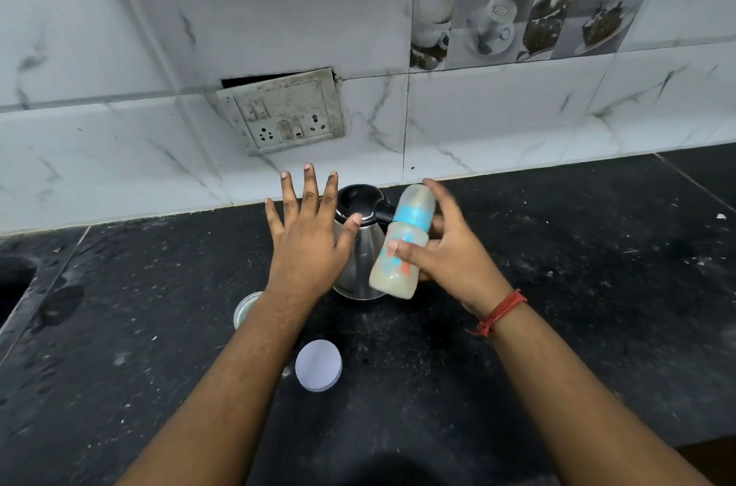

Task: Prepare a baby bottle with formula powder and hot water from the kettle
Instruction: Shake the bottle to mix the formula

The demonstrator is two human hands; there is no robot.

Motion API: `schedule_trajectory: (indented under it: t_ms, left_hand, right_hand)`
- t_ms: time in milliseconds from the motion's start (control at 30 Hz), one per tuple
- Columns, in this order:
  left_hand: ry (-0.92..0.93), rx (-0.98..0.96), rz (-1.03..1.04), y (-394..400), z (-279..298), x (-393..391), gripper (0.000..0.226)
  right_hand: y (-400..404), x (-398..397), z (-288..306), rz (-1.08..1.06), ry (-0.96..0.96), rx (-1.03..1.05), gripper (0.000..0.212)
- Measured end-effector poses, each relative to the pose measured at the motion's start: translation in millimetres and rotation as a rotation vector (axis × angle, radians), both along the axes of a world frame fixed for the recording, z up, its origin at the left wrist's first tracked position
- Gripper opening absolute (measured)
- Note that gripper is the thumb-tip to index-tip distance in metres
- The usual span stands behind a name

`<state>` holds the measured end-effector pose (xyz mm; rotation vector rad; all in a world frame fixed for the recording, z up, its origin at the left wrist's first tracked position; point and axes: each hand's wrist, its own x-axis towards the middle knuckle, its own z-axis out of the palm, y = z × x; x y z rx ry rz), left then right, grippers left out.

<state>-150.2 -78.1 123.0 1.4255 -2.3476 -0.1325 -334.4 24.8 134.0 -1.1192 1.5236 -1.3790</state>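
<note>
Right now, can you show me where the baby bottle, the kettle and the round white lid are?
baby bottle [402, 246]: head view, middle of its body.
kettle [364, 250]: head view, shiny metal side.
round white lid [318, 365]: head view, centre of its flat top.

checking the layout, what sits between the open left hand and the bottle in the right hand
The steel kettle with black lid stands between the left hand and the milky blue-banded baby bottle, in the head view.

No text, brand or number can be read anywhere: the coloured print on the baby bottle [402, 242] is blurred into blue and orange patches, a faint mark low on the kettle [360, 246] is too small to make out, and the switch plate [284, 115] bears no legible marking.
</note>
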Motion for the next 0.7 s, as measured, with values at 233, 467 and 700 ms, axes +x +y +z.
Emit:
schedule_trajectory:
  t_ms: [233,467,700]
  left_hand:
    - [0.003,-0.008,0.000,1.9,1.5,1.7,0.078]
    - [-0.003,-0.013,-0.003,4.4,1.5,1.6,0.077]
    - [-0.009,0.013,0.006,6.1,1.3,5.0,0.076]
  right_hand:
    - [-9.3,-3.3,9.5,-0.340,-0.254,-0.201,0.096]
    - [-0.1,3.5,5.5,-0.067,-0.104,-0.060,0.098]
    - [-2.4,-5.9,13.2,-0.380,-0.291,-0.224,0.095]
